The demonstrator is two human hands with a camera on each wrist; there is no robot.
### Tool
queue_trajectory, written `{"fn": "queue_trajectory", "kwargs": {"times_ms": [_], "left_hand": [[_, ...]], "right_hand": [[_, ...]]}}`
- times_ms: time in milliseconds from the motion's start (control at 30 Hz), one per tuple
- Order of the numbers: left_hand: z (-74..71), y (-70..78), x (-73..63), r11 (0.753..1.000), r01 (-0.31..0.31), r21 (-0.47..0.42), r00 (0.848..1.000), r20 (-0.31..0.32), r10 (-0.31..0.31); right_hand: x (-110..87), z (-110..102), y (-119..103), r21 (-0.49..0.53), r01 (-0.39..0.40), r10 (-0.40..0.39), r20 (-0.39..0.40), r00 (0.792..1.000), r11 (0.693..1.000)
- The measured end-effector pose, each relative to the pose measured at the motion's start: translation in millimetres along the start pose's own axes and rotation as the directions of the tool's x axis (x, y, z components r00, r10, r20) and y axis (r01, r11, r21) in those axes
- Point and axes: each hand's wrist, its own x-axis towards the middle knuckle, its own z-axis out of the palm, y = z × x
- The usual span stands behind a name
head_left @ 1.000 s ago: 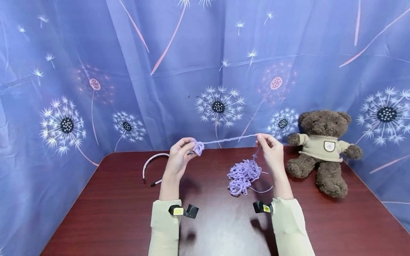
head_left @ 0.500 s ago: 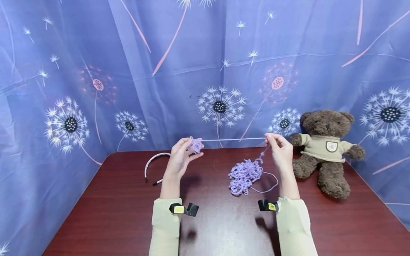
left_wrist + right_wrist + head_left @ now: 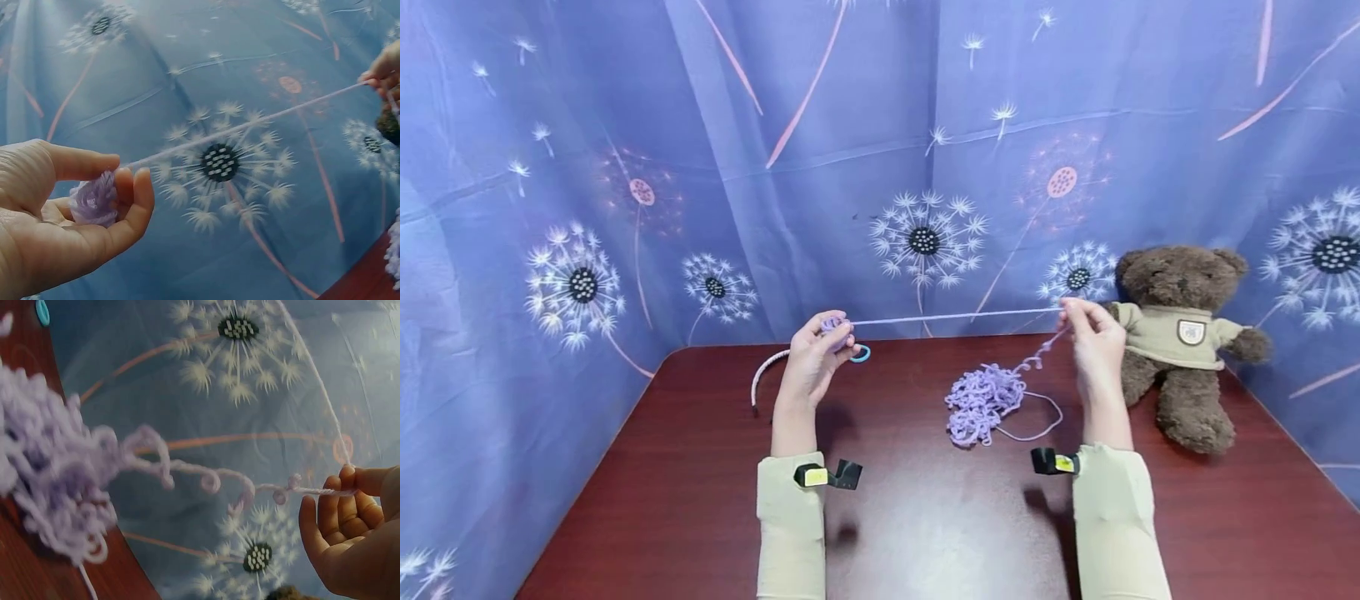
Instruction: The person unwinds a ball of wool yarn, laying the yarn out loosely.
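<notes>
A small wound bundle of purple yarn [image 3: 95, 199] sits in my left hand [image 3: 808, 362], pinched between thumb and fingers. From it a taut yarn strand [image 3: 955, 317] runs across to my right hand [image 3: 1097, 342], whose thumb and forefinger pinch it. Below the right hand, a kinked, curly length of yarn [image 3: 212, 478] drops to the loose tangled yarn heap [image 3: 981, 404] on the table. One loop of yarn [image 3: 1056, 417] lies out to the heap's right. The left fingers partly cover the bundle in the head view.
Behind the left hand lies a pale headband [image 3: 760, 375], partly hidden. A light-blue ring [image 3: 861, 354] shows beside the left fingers. At the right sits a brown teddy bear [image 3: 1183, 333] in a beige top. A dandelion-print curtain [image 3: 820, 208] hangs behind the dark red table [image 3: 910, 517].
My right hand has moved right, toward the bear, lengthening the strand between the hands and drawing curly yarn up from the heap. The left fingers now cover more of the bundle.
</notes>
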Motion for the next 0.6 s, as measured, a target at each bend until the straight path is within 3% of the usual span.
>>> {"fn": "queue_trajectory", "kwargs": {"times_ms": [167, 333, 400, 500, 600], "left_hand": [[-7.0, 8.9, 6.2, 1.000, -0.003, -0.016, 0.998, -0.065, 0.002], [-6.9, 23.7, 17.9, 0.999, -0.043, -0.008, 0.999, -0.003, 0.043], [-5.6, 25.8, 18.6, 0.999, -0.047, -0.014, 0.999, 0.009, 0.047], [-3.4, 21.5, 13.9, 0.999, -0.033, -0.016, 0.999, 0.001, 0.033], [1.0, 9.6, 6.8, 1.000, 0.000, -0.007, 1.000, -0.006, 0.000]], "right_hand": [[12.6, -15, -6, 0.083, -0.003, 0.006, -0.047, 0.999, 0.997], [27.0, -13, -12, 0.111, 0.062, -0.054, -0.071, 0.996, 0.992], [27.8, -8, -11, 0.046, 0.077, -0.073, -0.077, 0.994, 0.996], [18.2, 5, -5, -0.132, 0.088, -0.094, -0.040, 0.995, 0.987], [-5.2, 27, 6, -0.352, 0.132, -0.095, 0.120, 0.988, 0.927]]}}
